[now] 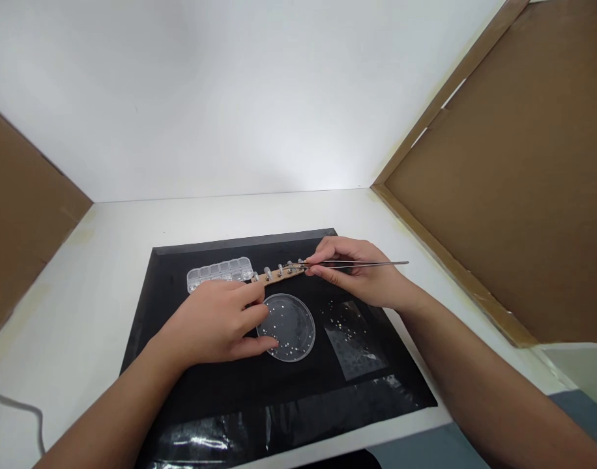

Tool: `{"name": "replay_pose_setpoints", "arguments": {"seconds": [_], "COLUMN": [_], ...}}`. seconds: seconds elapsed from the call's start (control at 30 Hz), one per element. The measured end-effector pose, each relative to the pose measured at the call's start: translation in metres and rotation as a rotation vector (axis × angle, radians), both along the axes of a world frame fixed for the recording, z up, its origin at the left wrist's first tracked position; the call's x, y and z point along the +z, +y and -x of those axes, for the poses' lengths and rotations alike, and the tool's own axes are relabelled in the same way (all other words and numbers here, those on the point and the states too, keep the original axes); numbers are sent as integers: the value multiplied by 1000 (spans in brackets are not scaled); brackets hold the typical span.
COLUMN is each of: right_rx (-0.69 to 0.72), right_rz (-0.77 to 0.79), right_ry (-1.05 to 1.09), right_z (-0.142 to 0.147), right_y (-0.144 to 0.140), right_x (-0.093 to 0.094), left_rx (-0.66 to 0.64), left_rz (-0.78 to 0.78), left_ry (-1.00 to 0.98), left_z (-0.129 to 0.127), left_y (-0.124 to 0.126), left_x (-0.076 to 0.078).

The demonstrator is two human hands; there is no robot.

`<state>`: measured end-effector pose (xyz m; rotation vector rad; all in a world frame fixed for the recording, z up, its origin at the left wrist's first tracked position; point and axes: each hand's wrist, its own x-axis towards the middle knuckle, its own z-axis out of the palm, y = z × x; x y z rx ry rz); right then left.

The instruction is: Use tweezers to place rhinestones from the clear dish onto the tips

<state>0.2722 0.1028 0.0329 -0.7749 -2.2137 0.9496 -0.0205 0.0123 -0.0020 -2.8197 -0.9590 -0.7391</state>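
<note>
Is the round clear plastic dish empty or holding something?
Holding something: small pale beads lie scattered across the round clear plastic dish, beside the left hand.

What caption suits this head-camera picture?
Right hand holds tweezers to a wooden stick; left hand steadies it beside a clear dish.

bright, even light; glare on mat; edges perhaps slightly warped

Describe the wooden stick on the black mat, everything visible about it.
The wooden stick is thin, flat and pale tan, lying slightly slanted across the black mat, between the clear compartment box and the round clear dish. A row of small clear pieces sits along its top. The left hand pins its near end; the tweezers in the right hand reach its far end.
</note>
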Motion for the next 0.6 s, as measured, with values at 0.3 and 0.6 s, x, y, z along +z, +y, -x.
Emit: {"name": "replay_pose_setpoints", "arguments": {"seconds": [0.3,0.6], "right_rx": [32,54], "right_rz": [-2,-37], "right_ry": [-24,-34], "right_z": [-1,0], "right_y": [0,-1], "right_x": [0,2], "left_rx": [1,3], "left_rz": [-5,-15], "left_ry": [1,10], "left_z": [-1,-1], "left_y": [0,0], "left_x": [1,2]}}
